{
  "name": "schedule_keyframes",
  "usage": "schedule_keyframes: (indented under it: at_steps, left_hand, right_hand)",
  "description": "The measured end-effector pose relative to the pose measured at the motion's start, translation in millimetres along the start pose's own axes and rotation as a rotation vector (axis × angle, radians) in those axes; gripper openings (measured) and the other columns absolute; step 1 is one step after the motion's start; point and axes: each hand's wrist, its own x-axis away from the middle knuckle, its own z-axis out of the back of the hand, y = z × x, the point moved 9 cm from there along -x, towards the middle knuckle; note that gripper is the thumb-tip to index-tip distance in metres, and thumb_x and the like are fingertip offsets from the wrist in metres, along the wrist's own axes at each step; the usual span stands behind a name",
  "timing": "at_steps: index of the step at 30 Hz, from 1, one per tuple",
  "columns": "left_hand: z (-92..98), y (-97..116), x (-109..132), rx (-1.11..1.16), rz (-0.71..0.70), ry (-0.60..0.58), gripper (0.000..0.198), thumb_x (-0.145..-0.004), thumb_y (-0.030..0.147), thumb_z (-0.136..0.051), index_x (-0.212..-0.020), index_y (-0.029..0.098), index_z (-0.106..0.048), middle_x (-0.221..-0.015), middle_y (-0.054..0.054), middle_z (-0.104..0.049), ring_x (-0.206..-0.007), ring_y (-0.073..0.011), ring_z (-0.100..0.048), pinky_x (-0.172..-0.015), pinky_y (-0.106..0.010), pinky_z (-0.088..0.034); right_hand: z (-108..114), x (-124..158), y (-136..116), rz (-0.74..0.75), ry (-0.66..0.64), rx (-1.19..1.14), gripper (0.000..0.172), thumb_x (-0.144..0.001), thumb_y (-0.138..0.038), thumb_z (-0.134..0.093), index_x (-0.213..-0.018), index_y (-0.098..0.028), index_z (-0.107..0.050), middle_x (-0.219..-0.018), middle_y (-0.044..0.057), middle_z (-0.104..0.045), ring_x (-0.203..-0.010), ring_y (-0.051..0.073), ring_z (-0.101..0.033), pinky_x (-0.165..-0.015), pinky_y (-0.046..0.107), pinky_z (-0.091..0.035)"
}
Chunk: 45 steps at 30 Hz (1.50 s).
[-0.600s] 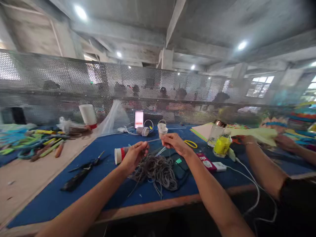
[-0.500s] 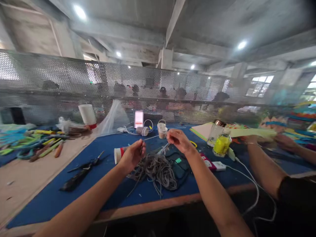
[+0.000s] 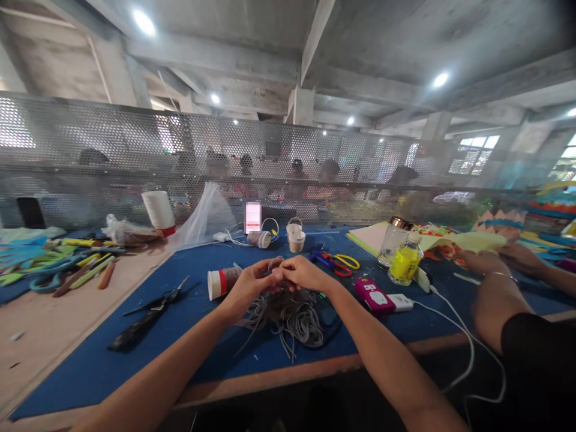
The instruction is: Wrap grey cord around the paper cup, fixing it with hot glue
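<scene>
My left hand (image 3: 250, 283) and my right hand (image 3: 300, 273) meet fingertip to fingertip above a tangled pile of grey cord (image 3: 288, 315) on the blue mat (image 3: 216, 354). Both hands are closed in a pinch on a small loop of the grey cord between them. A tipped white and red cup (image 3: 221, 282) lies just left of my left hand. Black scissors (image 3: 150, 312) rest further left on the mat.
A perforated metal screen (image 3: 135, 150) closes the far side of the bench. A yellow bottle (image 3: 405, 261), a glass jar (image 3: 392, 243), a pink case (image 3: 373, 296), colourful scissors (image 3: 335, 262) and a white charger cable (image 3: 454, 327) lie to the right. Another person's arms (image 3: 499, 300) handle yellow paper there.
My hands were apart with a strand stretched between them; they have come together low over the cord pile. The neighbour's arms shifted a little right.
</scene>
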Motion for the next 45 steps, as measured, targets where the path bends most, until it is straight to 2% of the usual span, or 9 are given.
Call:
schedule_keyframes:
  at_steps: [7, 11, 16, 25, 32, 35, 37, 41, 45]
  left_hand:
    - [1.6, -8.3, -5.0, -0.289, -0.007, 0.008, 0.028, -0.073, 0.041, -0.073, -0.068, 0.014, -0.068, -0.055, 0.002, -0.057, -0.052, -0.0118, -0.049, -0.05, -0.023, -0.038]
    - [0.9, -8.9, -3.5, -0.032, 0.054, -0.013, 0.03, -0.08, 0.043, -0.068, -0.071, 0.015, -0.069, -0.064, 0.0, -0.062, -0.056, -0.0107, -0.054, -0.053, -0.021, -0.042]
    - [29.9, -9.6, -5.0, 0.267, 0.085, 0.25, 0.022, -0.074, 0.033, -0.076, -0.069, 0.014, -0.067, -0.065, 0.002, -0.061, -0.051, -0.0063, -0.052, -0.048, -0.016, -0.043]
    - [57.0, -19.8, -6.4, 0.502, 0.114, 0.416, 0.014, -0.085, 0.021, -0.064, -0.074, 0.012, -0.066, -0.063, 0.0, -0.063, -0.052, -0.0069, -0.058, -0.049, -0.015, -0.048]
    - [11.4, 10.5, 0.0, 0.23, -0.006, 0.119, 0.038, -0.078, 0.027, -0.073, -0.115, 0.019, -0.066, -0.117, -0.008, -0.067, -0.068, -0.0092, -0.061, -0.063, -0.021, -0.05]
    - [-6.6, 12.8, 2.1, -0.002, -0.033, 0.007, 0.056, -0.072, 0.027, -0.078, -0.125, 0.019, -0.06, -0.098, -0.007, -0.071, -0.069, -0.0144, -0.061, -0.06, -0.025, -0.047]
    - [-10.9, 8.0, 0.8, -0.124, -0.032, -0.029, 0.048, -0.069, 0.029, -0.079, -0.113, 0.015, -0.064, -0.08, -0.004, -0.07, -0.067, -0.0163, -0.061, -0.06, -0.026, -0.047]
    - [-5.4, -0.8, -3.5, -0.274, -0.035, -0.007, 0.028, -0.072, 0.037, -0.075, -0.085, 0.014, -0.066, -0.064, 0.0, -0.062, -0.057, -0.0133, -0.054, -0.053, -0.024, -0.041]
    - [-1.0, 1.2, -4.3, -0.342, -0.045, 0.006, 0.035, -0.083, 0.047, -0.062, -0.069, 0.015, -0.063, -0.05, 0.004, -0.049, -0.046, -0.0093, -0.041, -0.046, -0.022, -0.03]
  right_hand:
    - [12.0, 1.2, 4.1, 0.004, 0.089, 0.066, 0.049, -0.088, -0.058, -0.054, -0.067, -0.014, -0.062, -0.048, -0.004, -0.051, -0.046, 0.006, -0.042, -0.048, 0.019, -0.029]
    - [24.8, 3.1, 1.6, 0.034, 0.104, -0.136, 0.046, -0.085, -0.055, -0.058, -0.065, -0.014, -0.06, -0.051, -0.005, -0.047, -0.047, 0.006, -0.038, -0.048, 0.02, -0.026]
    - [57.8, 12.5, -3.2, 0.133, 0.239, -0.514, 0.039, -0.082, -0.051, -0.064, -0.067, -0.015, -0.06, -0.057, -0.003, -0.049, -0.05, 0.007, -0.039, -0.048, 0.021, -0.024]
    - [90.9, 35.8, -30.3, 0.419, 0.296, -0.877, 0.03, -0.082, -0.046, -0.064, -0.069, -0.019, -0.058, -0.054, -0.006, -0.043, -0.048, 0.007, -0.035, -0.052, 0.022, -0.034]
    - [27.8, 11.1, -14.5, 0.074, 0.036, -0.23, 0.038, -0.086, -0.051, -0.059, -0.089, -0.014, -0.069, -0.058, -0.002, -0.06, -0.044, 0.006, -0.045, -0.045, 0.019, -0.032]
    - [5.1, 3.7, -10.2, 0.026, -0.018, -0.083, 0.043, -0.087, -0.055, -0.057, -0.082, -0.014, -0.068, -0.056, -0.002, -0.059, -0.043, 0.005, -0.044, -0.043, 0.019, -0.032]
    - [0.7, 1.6, -7.5, 0.009, -0.007, -0.042, 0.046, -0.088, -0.057, -0.054, -0.076, -0.013, -0.066, -0.056, -0.002, -0.059, -0.044, 0.005, -0.045, -0.043, 0.018, -0.031]
    - [7.2, 2.2, -2.7, -0.011, 0.034, 0.04, 0.049, -0.087, -0.059, -0.053, -0.072, -0.014, -0.063, -0.049, -0.004, -0.052, -0.044, 0.006, -0.041, -0.045, 0.019, -0.027]
    - [24.8, 6.0, -7.4, 0.029, 0.097, -0.007, 0.047, -0.085, -0.059, -0.056, -0.071, -0.014, -0.064, -0.05, -0.005, -0.046, -0.047, 0.006, -0.037, -0.048, 0.021, -0.027]
